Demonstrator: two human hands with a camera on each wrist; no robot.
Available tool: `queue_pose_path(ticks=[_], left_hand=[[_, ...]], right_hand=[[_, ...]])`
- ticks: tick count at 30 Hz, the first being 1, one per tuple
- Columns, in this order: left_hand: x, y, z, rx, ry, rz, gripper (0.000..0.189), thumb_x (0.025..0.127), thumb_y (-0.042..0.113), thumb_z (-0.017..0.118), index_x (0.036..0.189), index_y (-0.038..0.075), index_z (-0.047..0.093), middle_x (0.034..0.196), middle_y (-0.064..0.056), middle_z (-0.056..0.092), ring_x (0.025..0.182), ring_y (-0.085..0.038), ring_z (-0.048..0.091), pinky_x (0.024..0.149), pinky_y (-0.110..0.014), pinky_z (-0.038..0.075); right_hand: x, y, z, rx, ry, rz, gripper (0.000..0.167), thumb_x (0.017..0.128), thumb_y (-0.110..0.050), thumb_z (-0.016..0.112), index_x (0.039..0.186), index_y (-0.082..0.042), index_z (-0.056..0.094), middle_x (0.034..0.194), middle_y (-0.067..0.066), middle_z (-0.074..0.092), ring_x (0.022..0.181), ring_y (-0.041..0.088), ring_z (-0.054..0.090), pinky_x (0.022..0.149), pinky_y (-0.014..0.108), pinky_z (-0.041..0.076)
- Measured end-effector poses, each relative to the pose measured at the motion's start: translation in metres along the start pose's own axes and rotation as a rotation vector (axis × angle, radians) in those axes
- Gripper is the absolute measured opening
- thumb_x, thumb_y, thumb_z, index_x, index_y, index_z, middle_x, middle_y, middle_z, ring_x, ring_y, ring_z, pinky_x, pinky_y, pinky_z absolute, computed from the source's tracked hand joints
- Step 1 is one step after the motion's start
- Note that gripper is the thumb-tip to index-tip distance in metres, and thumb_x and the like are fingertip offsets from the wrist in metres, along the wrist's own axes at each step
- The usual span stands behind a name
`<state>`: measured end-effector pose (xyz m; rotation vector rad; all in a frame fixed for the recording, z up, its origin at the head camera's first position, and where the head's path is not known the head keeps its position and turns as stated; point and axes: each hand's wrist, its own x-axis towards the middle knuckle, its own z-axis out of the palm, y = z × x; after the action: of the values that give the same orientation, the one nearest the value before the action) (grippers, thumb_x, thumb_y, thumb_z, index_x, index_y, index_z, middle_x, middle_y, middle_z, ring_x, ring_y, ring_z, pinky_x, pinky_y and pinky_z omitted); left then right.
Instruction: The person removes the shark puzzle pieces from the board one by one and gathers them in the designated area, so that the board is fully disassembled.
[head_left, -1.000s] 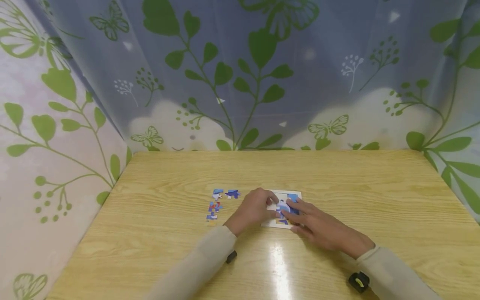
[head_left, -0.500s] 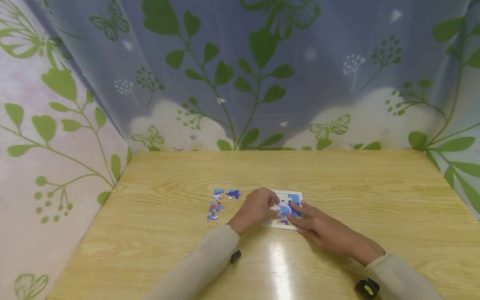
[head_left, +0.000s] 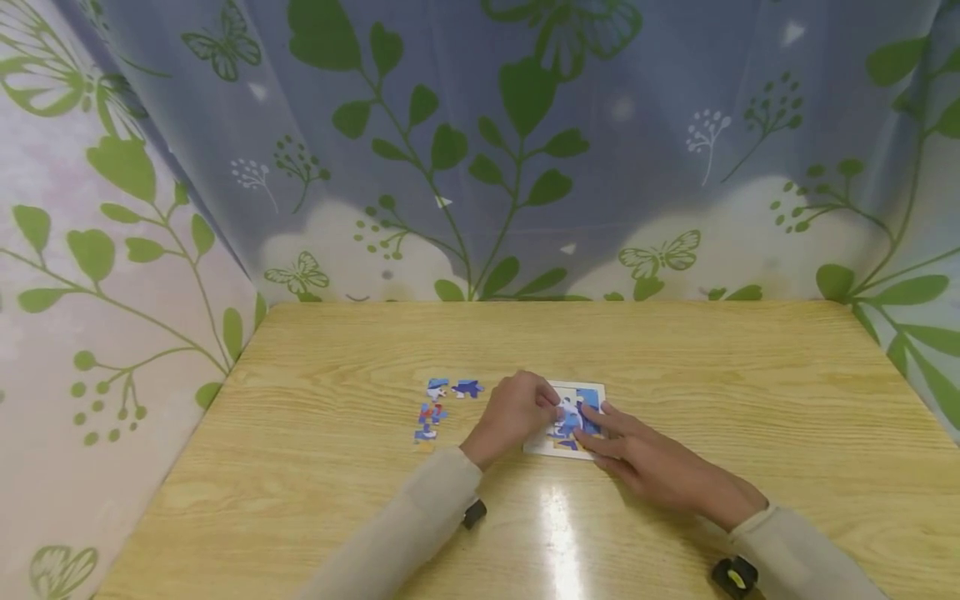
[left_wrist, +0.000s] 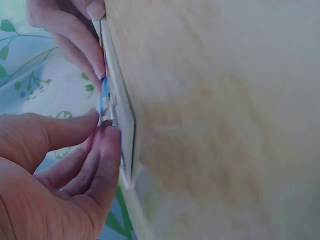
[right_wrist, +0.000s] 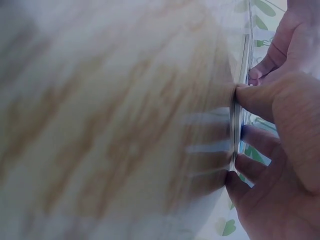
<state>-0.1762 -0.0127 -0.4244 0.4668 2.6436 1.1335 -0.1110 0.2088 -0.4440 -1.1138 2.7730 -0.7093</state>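
Observation:
A white-rimmed jigsaw tray (head_left: 542,448) lies on the table, partly filled with blue and white pieces. Over its left half, my left hand (head_left: 517,408) pinches a small puzzle piece (left_wrist: 105,116) between thumb and fingertips; the left wrist view shows it just at the tray's face. Most of that piece is hidden by the fingers. My right hand (head_left: 652,458) rests from the right with fairly straight, spread fingers on the fitted pieces (head_left: 591,422), and its thumb touches the tray's near edge in the right wrist view.
Left of the tray lie several loose puzzle pieces: a dark blue one (head_left: 468,388), a blue and white one (head_left: 437,387), and a column of others (head_left: 427,417) nearer me. The wooden table (head_left: 315,500) ends at a leaf-patterned curtain (head_left: 420,208) behind and at the sides.
My right hand has slid a little to the right, uncovering more of the fitted pieces. The left hand stays over the tray, its fingertips shifting slightly upward and right with the piece.

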Motion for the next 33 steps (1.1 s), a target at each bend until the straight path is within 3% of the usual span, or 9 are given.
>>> queue_pose_path(ticks=[6, 13, 24, 33], left_hand=[[-0.002, -0.002, 0.000, -0.069, 0.059, 0.012, 0.004, 0.090, 0.012, 0.078, 0.087, 0.009, 0.077, 0.082, 0.003, 0.072, 0.073, -0.007, 0.064, 0.066, -0.023, 0.054], [-0.006, -0.006, -0.014, -0.118, 0.089, 0.035, 0.004, 0.091, 0.013, 0.076, 0.088, 0.011, 0.076, 0.085, 0.003, 0.072, 0.079, -0.010, 0.066, 0.071, -0.028, 0.055], [-0.024, -0.031, -0.038, -0.100, 0.100, -0.046, 0.003, 0.088, 0.014, 0.078, 0.086, 0.014, 0.075, 0.082, 0.004, 0.070, 0.079, -0.014, 0.065, 0.071, -0.034, 0.053], [-0.040, -0.052, -0.064, -0.090, 0.124, -0.058, 0.006, 0.089, 0.010, 0.078, 0.090, 0.005, 0.075, 0.083, -0.001, 0.072, 0.075, -0.015, 0.067, 0.067, -0.031, 0.055]], right_hand=[[0.000, 0.002, 0.001, 0.003, 0.004, -0.012, 0.042, 0.101, -0.008, 0.061, 0.142, 0.000, 0.054, 0.155, 0.028, 0.036, 0.139, 0.056, 0.033, 0.105, 0.060, 0.040], [0.000, 0.001, 0.000, 0.015, -0.007, 0.006, 0.043, 0.102, -0.008, 0.060, 0.144, -0.002, 0.052, 0.157, 0.026, 0.034, 0.141, 0.054, 0.031, 0.107, 0.059, 0.039], [-0.001, 0.001, 0.001, 0.007, 0.007, 0.006, 0.043, 0.102, -0.008, 0.060, 0.144, -0.002, 0.052, 0.156, 0.026, 0.035, 0.141, 0.053, 0.031, 0.108, 0.058, 0.037], [-0.002, 0.001, 0.000, 0.010, 0.003, 0.002, 0.043, 0.103, -0.009, 0.059, 0.144, -0.001, 0.052, 0.157, 0.026, 0.034, 0.142, 0.052, 0.030, 0.108, 0.058, 0.038]])
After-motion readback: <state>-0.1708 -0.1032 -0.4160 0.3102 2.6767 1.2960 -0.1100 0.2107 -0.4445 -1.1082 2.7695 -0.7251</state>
